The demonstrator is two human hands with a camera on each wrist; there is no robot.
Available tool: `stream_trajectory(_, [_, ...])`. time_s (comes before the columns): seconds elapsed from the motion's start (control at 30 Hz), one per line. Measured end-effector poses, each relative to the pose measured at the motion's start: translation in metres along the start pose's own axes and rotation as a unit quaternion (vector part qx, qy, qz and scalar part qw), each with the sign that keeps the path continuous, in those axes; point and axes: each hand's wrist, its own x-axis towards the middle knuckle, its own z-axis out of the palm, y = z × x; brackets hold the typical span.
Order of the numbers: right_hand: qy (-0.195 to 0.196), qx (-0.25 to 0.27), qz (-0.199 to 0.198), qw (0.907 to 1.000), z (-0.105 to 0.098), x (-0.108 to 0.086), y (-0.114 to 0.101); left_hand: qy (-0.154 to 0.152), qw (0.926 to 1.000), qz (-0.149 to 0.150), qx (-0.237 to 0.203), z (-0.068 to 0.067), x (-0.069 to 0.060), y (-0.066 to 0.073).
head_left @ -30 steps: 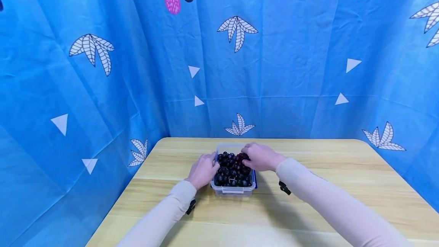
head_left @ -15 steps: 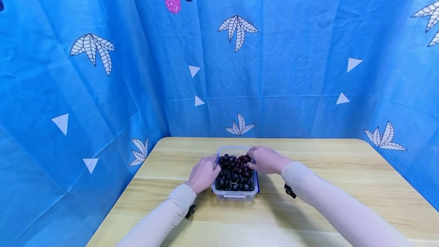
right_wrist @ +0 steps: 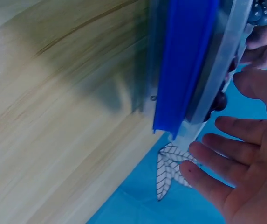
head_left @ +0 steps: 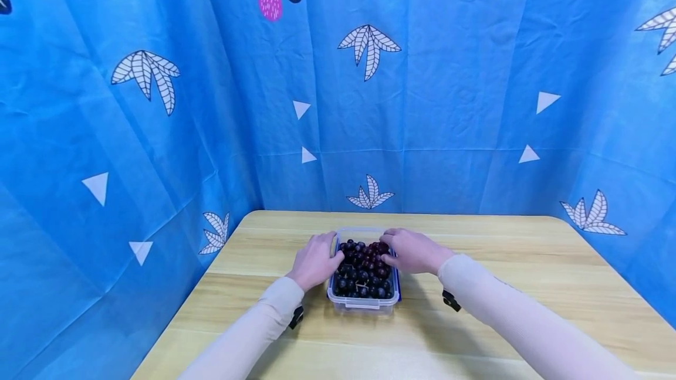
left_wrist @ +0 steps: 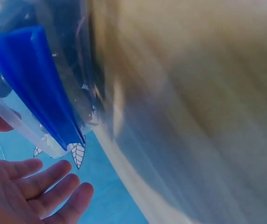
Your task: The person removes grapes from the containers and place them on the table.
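Observation:
A clear plastic container [head_left: 355,302] with blue side clips stands on the table, full of dark grapes [head_left: 364,277], some redder at the back right. My left hand [head_left: 315,260] is at its left side, thumb over the rim; in the left wrist view that hand [left_wrist: 40,191] has loosely spread fingers beside the blue clip [left_wrist: 35,84]. On the right side, my right hand [head_left: 414,251] has its thumb and fingertips at the rim. The right wrist view shows this hand [right_wrist: 245,154] with fingers apart near another blue clip [right_wrist: 182,65].
The light wooden table [head_left: 491,286] extends on both sides of the container. A blue patterned curtain [head_left: 449,104] hangs behind the table and along its left and right sides.
The container sits slightly nearer the front of the table. My right hand has come off the grapes and shifted right to the rim; my left thumb reaches a little further over the left edge.

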Motion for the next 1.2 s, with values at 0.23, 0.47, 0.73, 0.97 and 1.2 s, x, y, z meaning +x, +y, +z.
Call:
stream_trajectory(0.23, [0.051, -0.019, -0.071, 0.996, -0.009, 0.001, -0.02, -0.018, 0.9997, 0.01, 0.014, 0.002, 0.004, 0.0])
stream_trajectory(0.47, [0.019, 0.007, -0.106, 0.9941, -0.016, 0.002, -0.04, -0.019, 0.9996, 0.0, 0.023, 0.009, 0.0, -0.001])
stream_trajectory(0.73, [-0.061, 0.043, -0.101, 0.992, -0.019, 0.006, -0.054, -0.03, 0.9986, -0.013, 0.042, 0.01, 0.001, 0.001])
stream_trajectory(0.97, [-0.113, 0.071, -0.086, 0.9873, -0.016, 0.009, -0.059, -0.03, 0.9983, -0.02, 0.045, 0.013, -0.001, 0.001])
stream_trajectory(1.2, [-0.138, 0.057, -0.084, 0.9853, -0.009, 0.015, -0.063, -0.03, 0.9982, -0.024, 0.047, 0.014, -0.002, 0.002])
